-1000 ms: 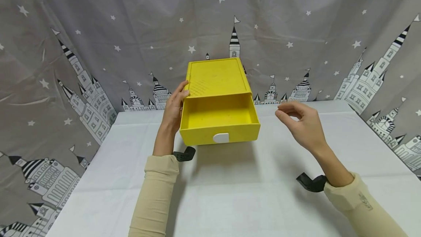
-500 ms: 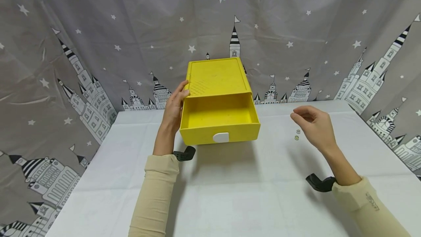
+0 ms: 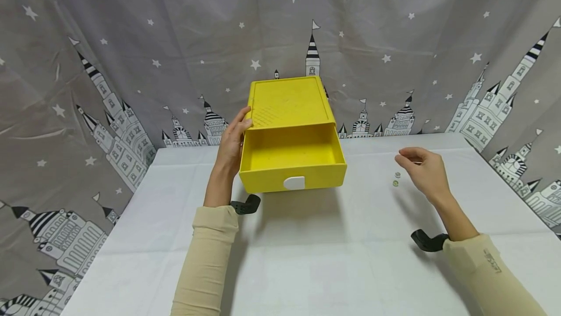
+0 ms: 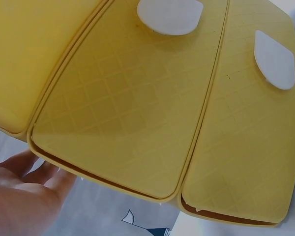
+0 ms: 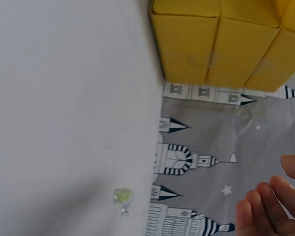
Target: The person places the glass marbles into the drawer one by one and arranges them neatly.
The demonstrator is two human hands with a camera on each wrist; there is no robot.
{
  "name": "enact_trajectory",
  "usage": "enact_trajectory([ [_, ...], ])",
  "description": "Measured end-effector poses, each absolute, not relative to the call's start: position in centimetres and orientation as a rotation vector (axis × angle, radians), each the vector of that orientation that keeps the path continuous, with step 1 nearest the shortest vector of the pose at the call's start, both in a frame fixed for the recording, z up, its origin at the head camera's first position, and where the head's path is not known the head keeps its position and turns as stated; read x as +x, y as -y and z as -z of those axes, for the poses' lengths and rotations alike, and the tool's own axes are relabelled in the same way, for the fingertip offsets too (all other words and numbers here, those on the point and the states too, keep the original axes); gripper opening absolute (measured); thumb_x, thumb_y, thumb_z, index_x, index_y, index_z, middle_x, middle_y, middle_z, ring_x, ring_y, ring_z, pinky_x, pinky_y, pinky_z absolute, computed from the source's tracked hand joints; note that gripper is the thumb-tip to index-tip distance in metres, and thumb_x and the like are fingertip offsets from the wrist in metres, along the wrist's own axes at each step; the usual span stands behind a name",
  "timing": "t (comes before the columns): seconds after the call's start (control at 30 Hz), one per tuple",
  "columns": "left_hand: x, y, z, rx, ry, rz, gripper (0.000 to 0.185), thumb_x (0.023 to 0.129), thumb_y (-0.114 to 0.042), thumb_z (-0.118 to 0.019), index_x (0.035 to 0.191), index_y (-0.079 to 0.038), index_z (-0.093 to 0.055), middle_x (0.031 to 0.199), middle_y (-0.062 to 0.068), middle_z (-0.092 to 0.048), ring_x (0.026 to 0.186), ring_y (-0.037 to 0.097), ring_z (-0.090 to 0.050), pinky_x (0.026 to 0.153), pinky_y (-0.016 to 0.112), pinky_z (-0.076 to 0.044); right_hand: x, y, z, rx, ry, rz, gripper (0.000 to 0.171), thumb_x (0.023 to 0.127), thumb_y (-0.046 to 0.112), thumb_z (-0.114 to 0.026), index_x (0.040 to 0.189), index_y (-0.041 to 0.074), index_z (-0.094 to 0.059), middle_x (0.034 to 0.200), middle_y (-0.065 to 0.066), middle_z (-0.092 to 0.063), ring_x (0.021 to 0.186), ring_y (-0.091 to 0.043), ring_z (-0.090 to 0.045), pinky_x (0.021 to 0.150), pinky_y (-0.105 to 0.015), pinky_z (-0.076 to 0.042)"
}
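A yellow drawer unit stands near the back of the table, its top drawer pulled out and bare inside. In the left wrist view two lower drawers with white handles sit closed. My left hand rests against the unit's left side, fingertips at the top edge; its other fingers are partly hidden. To the right, my right hand hovers over the table with loosely bent fingers and nothing visible between them. Just left of it lie a small greenish clear piece and a small colourless clear piece.
A white cloth covers the table. Behind it hangs a grey curtain printed with castles and stars, which meets the table's back edge just behind the drawer unit.
My right hand has moved right and slightly nearer, away from the drawer, and the two small clear pieces have come into sight. The left hand and drawer unit have stayed put.
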State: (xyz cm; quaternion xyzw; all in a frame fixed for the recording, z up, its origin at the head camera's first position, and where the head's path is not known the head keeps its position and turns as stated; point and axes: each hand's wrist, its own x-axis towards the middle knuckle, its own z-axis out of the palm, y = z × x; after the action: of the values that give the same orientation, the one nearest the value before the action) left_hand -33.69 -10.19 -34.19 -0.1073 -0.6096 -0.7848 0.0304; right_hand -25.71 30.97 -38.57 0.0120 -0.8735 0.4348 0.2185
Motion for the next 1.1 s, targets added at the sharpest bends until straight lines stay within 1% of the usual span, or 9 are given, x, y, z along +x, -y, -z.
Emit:
enact_trajectory([
  [0.23, -33.6, 10.2, 34.1, -0.333, 1.876, 2.427, 0.056, 0.099, -0.024, -0.051, 0.153, -0.02, -0.039, 0.151, 0.004, -0.04, 0.127, 0.022, -0.046, 0.108, 0.04, -0.037, -26.1, -31.5, 39.5, 0.04, 2.438, -1.175, 0.031, 0.094, 0.015, -0.065, 0.11, -0.01, -0.069, 0.099, -0.026, -0.069, 0.075, 0.01, -0.052, 0.065, -0.013, -0.042],
  [0.43, -33.7, 10.2, 34.1, -0.332, 1.874, 2.429, 0.056, 0.099, -0.023, -0.051, 0.153, -0.019, -0.039, 0.152, 0.003, -0.038, 0.129, 0.021, -0.045, 0.109, 0.04, -0.036, -26.5, -31.9, 40.5, 0.024, 2.485, -1.132, 0.03, 0.093, 0.014, -0.065, 0.109, -0.011, -0.069, 0.094, -0.024, -0.07, 0.073, 0.007, -0.051, 0.064, -0.017, -0.041],
  [0.73, -33.6, 10.1, 34.1, -0.328, 1.867, 2.431, 0.055, 0.099, -0.023, -0.051, 0.153, -0.02, -0.039, 0.151, 0.004, -0.04, 0.126, 0.022, -0.046, 0.108, 0.041, -0.037, -26.7, -32.4, 41.7, 0.008, 2.573, -1.095, 0.031, 0.093, 0.014, -0.066, 0.11, -0.012, -0.069, 0.093, -0.022, -0.069, 0.078, -0.015, -0.057, 0.063, -0.02, -0.042],
  [0.87, -33.6, 10.0, 34.1, -0.328, 1.868, 2.434, 0.055, 0.099, -0.023, -0.051, 0.153, -0.02, -0.039, 0.15, 0.004, -0.04, 0.125, 0.022, -0.046, 0.108, 0.041, -0.037, -26.7, -32.6, 42.2, -0.003, 2.605, -1.081, 0.03, 0.092, 0.013, -0.067, 0.109, -0.012, -0.069, 0.094, -0.022, -0.069, 0.081, -0.02, -0.059, 0.064, -0.021, -0.043],
  [1.0, -33.6, 10.0, 34.2, -0.334, 1.868, 2.435, 0.055, 0.1, -0.024, -0.05, 0.153, -0.021, -0.039, 0.152, 0.003, -0.038, 0.127, 0.022, -0.045, 0.109, 0.041, -0.037, -26.8, -32.7, 42.6, 0.006, 2.619, -1.05, 0.03, 0.091, 0.012, -0.067, 0.109, -0.012, -0.069, 0.091, -0.021, -0.069, 0.08, -0.024, -0.059, 0.067, -0.028, -0.044],
  [1.1, -33.6, 10.0, 34.2, -0.335, 1.868, 2.436, 0.055, 0.1, -0.024, -0.051, 0.154, -0.021, -0.038, 0.153, 0.002, -0.037, 0.129, 0.021, -0.044, 0.109, 0.041, -0.036, -26.9, -32.7, 42.7, 0.02, 2.639, -1.032, 0.03, 0.09, 0.012, -0.067, 0.109, -0.012, -0.069, 0.091, -0.022, -0.07, 0.081, -0.029, -0.061, 0.068, -0.033, -0.044],
])
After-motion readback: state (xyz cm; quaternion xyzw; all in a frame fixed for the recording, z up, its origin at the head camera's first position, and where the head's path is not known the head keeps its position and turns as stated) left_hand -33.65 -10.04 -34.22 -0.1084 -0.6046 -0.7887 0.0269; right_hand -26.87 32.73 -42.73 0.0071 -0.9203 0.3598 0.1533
